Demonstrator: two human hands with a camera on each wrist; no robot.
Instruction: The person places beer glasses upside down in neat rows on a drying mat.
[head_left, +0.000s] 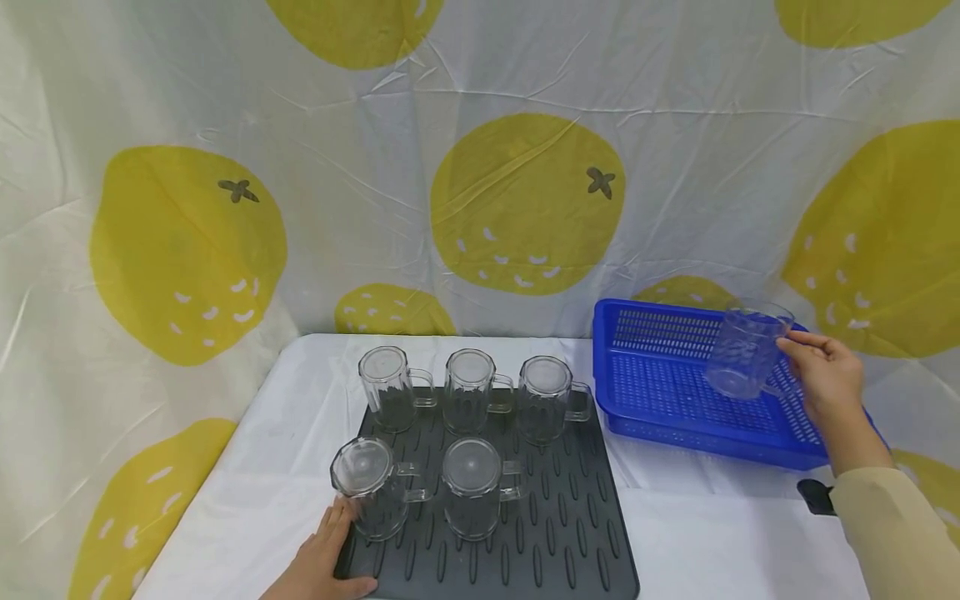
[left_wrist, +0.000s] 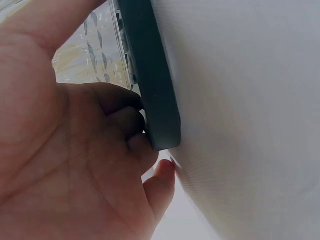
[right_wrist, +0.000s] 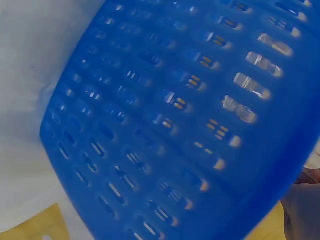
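My right hand (head_left: 828, 375) pinches a clear glass mug (head_left: 742, 350) at its handle side, and the mug hangs tilted over the blue basket (head_left: 645, 425). In the right wrist view the perforated wall of the basket (right_wrist: 130, 100) fills most of the picture, with part of the hand at the lower right. My left hand (head_left: 322, 558) rests at the near left corner of a dark ridged drying mat (head_left: 555, 533). Its fingers touch the edge of the mat (left_wrist: 155, 85) in the left wrist view. Several glass mugs (head_left: 472, 492) stand bottom up on the mat in two rows, handles to the right.
A white cloth (head_left: 247, 467) covers the table. Behind it hangs a pale curtain (head_left: 360, 183) printed with yellow fruit. A small black object (head_left: 816, 497) shows beside the right sleeve. The basket stands to the right of the mat, close to the curtain.
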